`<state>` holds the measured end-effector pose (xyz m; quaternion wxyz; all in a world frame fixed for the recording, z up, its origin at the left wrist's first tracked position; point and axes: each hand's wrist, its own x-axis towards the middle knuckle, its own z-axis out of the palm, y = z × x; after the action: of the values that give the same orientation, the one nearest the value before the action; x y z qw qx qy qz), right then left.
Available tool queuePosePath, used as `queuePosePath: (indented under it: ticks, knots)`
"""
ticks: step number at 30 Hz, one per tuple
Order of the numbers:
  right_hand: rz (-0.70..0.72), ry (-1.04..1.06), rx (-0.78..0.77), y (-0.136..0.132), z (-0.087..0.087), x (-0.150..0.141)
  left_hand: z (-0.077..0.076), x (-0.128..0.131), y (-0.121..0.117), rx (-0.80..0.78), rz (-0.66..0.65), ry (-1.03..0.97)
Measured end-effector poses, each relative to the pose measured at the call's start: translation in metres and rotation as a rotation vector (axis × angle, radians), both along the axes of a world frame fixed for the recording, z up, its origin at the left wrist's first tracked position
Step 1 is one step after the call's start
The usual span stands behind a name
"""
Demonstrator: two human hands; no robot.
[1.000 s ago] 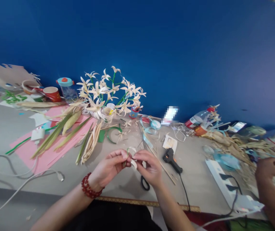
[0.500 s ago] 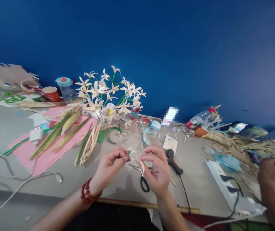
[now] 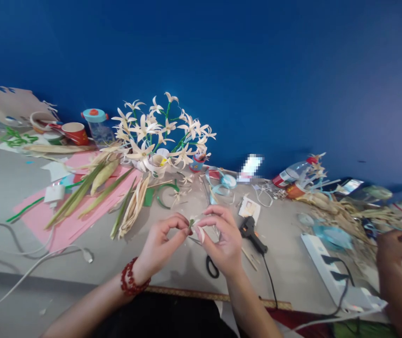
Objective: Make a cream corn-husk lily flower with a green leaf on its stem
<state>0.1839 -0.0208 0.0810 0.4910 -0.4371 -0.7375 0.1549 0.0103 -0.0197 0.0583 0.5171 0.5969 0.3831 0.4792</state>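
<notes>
My left hand (image 3: 169, 241), with a red bead bracelet at the wrist, pinches a small unfinished-looking flower (image 3: 191, 223) by its green part. Pale petals show at its top, partly hidden by fingers. Between thumb and fingers of my right hand (image 3: 222, 239) is a cream husk petal (image 3: 201, 233), held right against the flower. Whether the two pieces touch I cannot tell. Below my right hand lie black-handled scissors (image 3: 212, 267), their blades partly covered. A black glue gun (image 3: 253, 234) rests just right of that hand.
Cream flowers on green stems (image 3: 147, 129) stand in cups at the back. Husks (image 3: 133, 206) and pink paper (image 3: 32, 213) lie left. On the right are a white power strip (image 3: 322, 270), a bottle (image 3: 288, 176) and another person's hand (image 3: 396, 246). Cables cross the table.
My right hand has moved left, bringing the petal in close to the flower. My left hand stays almost in place. The view has shifted slightly.
</notes>
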Motion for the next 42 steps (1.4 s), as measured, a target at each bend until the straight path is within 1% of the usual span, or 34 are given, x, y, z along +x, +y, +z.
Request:
queuePosePath:
  ticks: [8,12,17,22,32,36,42]
  knots:
    - [-0.04,-0.07,0.067,0.0004,0.001,-0.0036,-0.0017,-0.0009,0.0015,0.013,0.008,0.007]
    - [-0.047,-0.092,0.118,0.0007,0.0013,-0.0052,-0.0004,-0.0006,0.0015,0.023,0.01,0.021]
    - [-0.04,-0.143,0.147,0.0012,0.0031,-0.0042,0.0003,-0.0009,0.0005,0.021,0.01,0.035]
    - [-0.028,-0.168,0.12,0.0003,0.0026,-0.0026,0.0008,-0.0009,0.0001,0.025,0.014,0.027]
    - [0.027,-0.12,0.015,0.0006,0.0034,0.0011,0.0017,-0.0009,0.0004,0.039,0.013,0.034]
    - [0.051,-0.099,0.006,0.001,0.0042,0.0009,0.001,-0.0006,-0.0003,0.041,0.01,0.026]
    - [0.051,-0.089,0.008,0.0019,0.0037,0.0005,0.0013,-0.0013,-0.0008,0.036,0.002,0.013]
